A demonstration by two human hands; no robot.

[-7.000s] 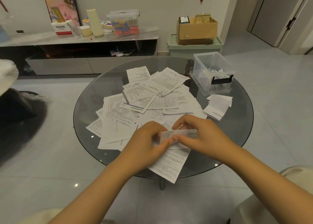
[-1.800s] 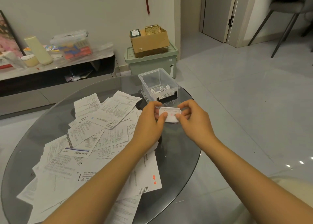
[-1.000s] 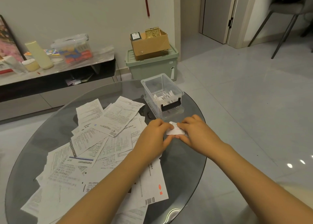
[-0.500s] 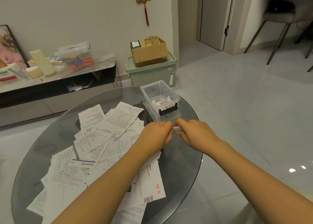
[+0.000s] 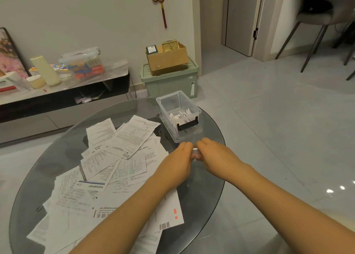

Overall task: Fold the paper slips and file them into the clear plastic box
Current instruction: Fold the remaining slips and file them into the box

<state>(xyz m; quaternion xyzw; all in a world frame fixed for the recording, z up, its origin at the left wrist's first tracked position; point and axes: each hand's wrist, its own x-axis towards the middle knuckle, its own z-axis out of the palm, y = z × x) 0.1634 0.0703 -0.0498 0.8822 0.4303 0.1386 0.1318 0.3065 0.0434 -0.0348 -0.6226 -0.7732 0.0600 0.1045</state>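
Hands meeting over glass table [image 5: 203, 196], left hand [image 5: 177, 162] and right hand [image 5: 216, 155] both pinching small folded slip [image 5: 195, 153], its long axis running away from the person toward clear plastic box [image 5: 179, 115] just beyond.

We see our left hand [image 5: 177, 160] and right hand [image 5: 215, 155] close together over bare glass of the round table [image 5: 207, 177], just in front of the clear plastic box [image 5: 179, 115]. The box is open on top, so the way in is from above; its near wall with a black handle [image 5: 187, 125] stands between. The loose paper slips [image 5: 115, 167] cover the table's left side. The right edge is bare.
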